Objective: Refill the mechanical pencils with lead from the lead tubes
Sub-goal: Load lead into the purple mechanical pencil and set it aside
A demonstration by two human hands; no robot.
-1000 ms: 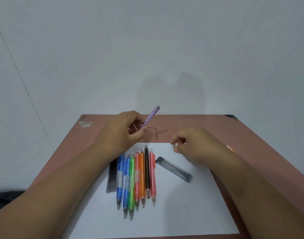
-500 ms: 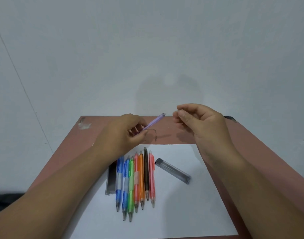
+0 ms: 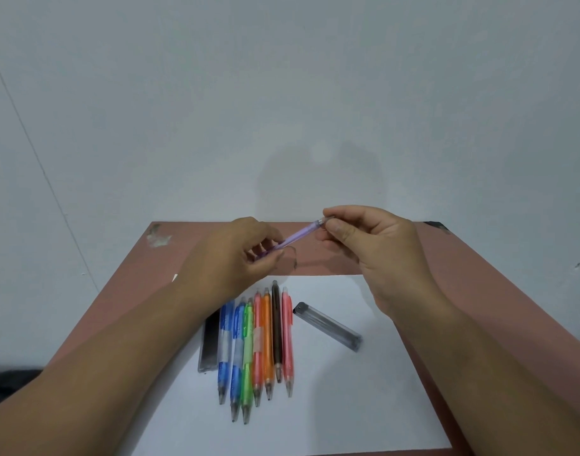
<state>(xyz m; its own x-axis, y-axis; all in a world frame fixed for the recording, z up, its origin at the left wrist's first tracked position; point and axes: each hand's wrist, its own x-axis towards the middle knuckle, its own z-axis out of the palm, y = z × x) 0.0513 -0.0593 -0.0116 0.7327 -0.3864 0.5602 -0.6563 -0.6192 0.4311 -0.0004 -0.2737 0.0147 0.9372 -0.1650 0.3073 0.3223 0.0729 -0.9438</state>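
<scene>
over table [image 3: 479,291], purple pencil [image 3: 300,233] spans both hands, seemingly pinched

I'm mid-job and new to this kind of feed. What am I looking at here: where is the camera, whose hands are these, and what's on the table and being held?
There is no machine: a person works with bare hands, and the single picture comes from a camera worn on their head, looking forward and down. The left hand holds a purple mechanical pencil above the table. The right hand pinches at the pencil's far end; whether it holds a lead or a cap is too small to tell. Below, on a white sheet on the reddish table, lies a row of coloured pencils: blue, green, pink, orange, dark brown. One lead tube lies to their right, a darker one to their left.
</scene>
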